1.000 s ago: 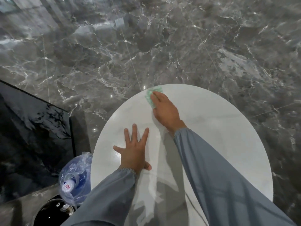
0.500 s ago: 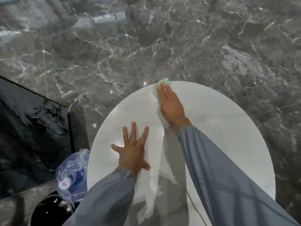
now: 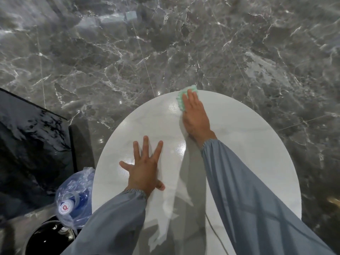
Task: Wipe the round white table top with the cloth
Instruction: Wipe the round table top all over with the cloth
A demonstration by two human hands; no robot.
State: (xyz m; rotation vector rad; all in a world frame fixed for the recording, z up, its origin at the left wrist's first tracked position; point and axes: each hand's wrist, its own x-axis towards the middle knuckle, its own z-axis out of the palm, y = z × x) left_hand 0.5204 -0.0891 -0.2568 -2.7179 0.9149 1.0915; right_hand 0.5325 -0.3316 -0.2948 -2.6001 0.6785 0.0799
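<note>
The round white table top [image 3: 257, 153] fills the lower middle of the head view. My right hand [image 3: 196, 116] lies flat on a light green cloth [image 3: 181, 97], pressing it down at the table's far rim; part of the cloth sticks out past my fingertips and over the rim. My left hand [image 3: 145, 168] rests flat on the table nearer to me, fingers spread, holding nothing. Both arms wear grey-blue sleeves.
A glossy grey marble floor [image 3: 165, 52] surrounds the table. At the lower left, a blue water bottle in a clear plastic bag [image 3: 73, 196] sits beside the table, above a round black object [image 3: 46, 238]. A dark glossy slab [image 3: 27, 144] stands at the left.
My right hand has slid the cloth away from me and to the right, from inside the table top out to its far rim. The left hand has stayed planted.
</note>
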